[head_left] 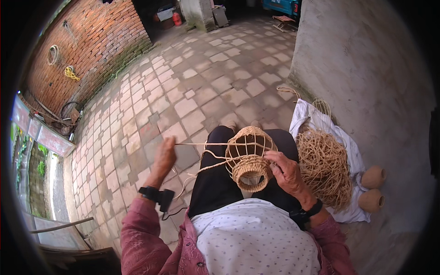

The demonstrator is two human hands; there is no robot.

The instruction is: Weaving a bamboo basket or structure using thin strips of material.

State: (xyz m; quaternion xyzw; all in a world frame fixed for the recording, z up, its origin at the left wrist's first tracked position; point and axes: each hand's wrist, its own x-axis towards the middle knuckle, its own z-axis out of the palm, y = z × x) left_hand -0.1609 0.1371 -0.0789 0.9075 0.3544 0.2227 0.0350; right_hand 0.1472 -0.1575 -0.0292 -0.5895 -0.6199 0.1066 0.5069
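A round woven basket (250, 178) with a braided ring-shaped mouth and an open section of bare ribs rests on my lap, its mouth turned toward me. My left hand (166, 155) is closed on the end of a straw-coloured cord (201, 144), held out to the left and stretched level across to the basket's ribs. At the basket's right side my right hand (286, 170) grips it by the woven band and ribs; its fingertips are partly hidden. Another twisted strand (211, 168) trails from the basket over my left thigh and hangs down.
To my right, a heap of loose cord (323, 160) lies on a white sack (302, 112) beside a plastered wall (362, 82). Two small clay-coloured pots (371, 200) sit near it. Paving tiles (183, 96) stretch ahead to a brick wall (96, 46) on the left.
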